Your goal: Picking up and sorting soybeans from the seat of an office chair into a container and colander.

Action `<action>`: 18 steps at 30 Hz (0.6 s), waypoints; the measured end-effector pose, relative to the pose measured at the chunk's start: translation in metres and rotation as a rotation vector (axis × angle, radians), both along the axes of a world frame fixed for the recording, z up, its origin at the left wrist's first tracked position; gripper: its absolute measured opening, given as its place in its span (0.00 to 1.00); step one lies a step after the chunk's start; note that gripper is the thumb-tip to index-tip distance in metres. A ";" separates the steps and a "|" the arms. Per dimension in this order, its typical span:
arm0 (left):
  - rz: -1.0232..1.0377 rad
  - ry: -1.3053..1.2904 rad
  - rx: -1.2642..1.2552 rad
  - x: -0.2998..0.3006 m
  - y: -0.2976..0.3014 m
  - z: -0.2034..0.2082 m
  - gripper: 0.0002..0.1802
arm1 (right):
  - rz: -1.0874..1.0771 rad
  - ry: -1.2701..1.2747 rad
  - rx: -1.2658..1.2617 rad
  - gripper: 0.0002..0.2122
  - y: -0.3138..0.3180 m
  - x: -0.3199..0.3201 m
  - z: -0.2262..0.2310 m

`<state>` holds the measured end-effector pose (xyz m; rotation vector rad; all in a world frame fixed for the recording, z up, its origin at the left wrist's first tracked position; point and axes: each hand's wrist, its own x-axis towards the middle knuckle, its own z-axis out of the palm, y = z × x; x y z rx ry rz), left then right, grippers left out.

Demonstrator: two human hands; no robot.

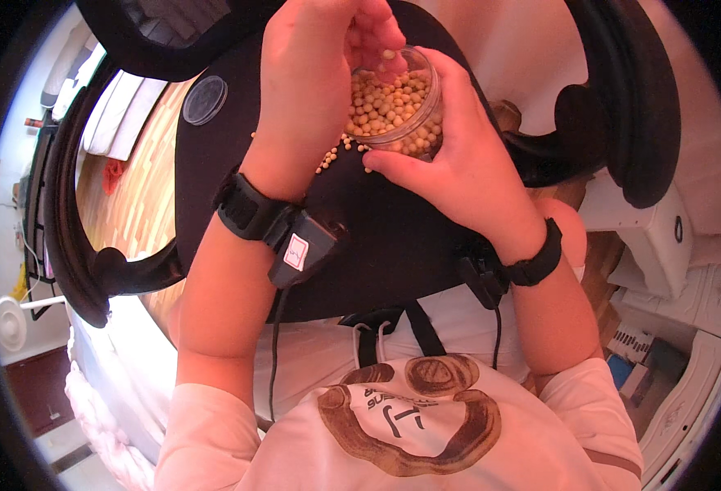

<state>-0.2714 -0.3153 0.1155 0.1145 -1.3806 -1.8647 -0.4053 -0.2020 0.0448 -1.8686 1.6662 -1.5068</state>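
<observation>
**Yellow beans largely gathered in the jar, a scatter left on the seat**

A clear, round jar (pixel 418 126) is held above a black chair seat (pixel 393 237), its mouth tipped toward the left hand (pixel 318 61). It is gripped from the side by the right hand (pixel 468 143), with the thumb laid along the near wall and the fingers wrapped around the far side. The left hand is held over the mouth with its fingers partly curled, and a single bean (pixel 388 55) is seen at the fingertips (whether it is pinched or just being let go cannot be told). How much is hidden in that palm cannot be told either. No contact is seen between the two hands.

As far as can be judged, most of the work is done: the jar is well filled with pale yellow beans (pixel 386 110), and far fewer are seen outside it. What is left is shown on the seat, where a small trail of loose beans (pixel 326 161) is spread between the left wrist and the jar. The jar is uncovered; a round, clear lid (pixel 205 100) is laid flat near the seat's left edge, well apart from both hands.
</observation>
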 end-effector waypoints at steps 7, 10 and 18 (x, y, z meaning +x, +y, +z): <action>0.210 -0.256 -0.274 -0.002 -0.012 -0.013 0.35 | -0.004 -0.009 0.000 0.44 0.001 0.000 0.000; 0.110 -0.120 -0.342 0.003 -0.019 -0.016 0.36 | 0.002 -0.001 -0.012 0.43 0.002 0.000 0.001; 0.246 -0.140 -0.482 0.027 -0.027 -0.008 0.32 | 0.000 -0.006 -0.007 0.44 0.001 0.000 0.001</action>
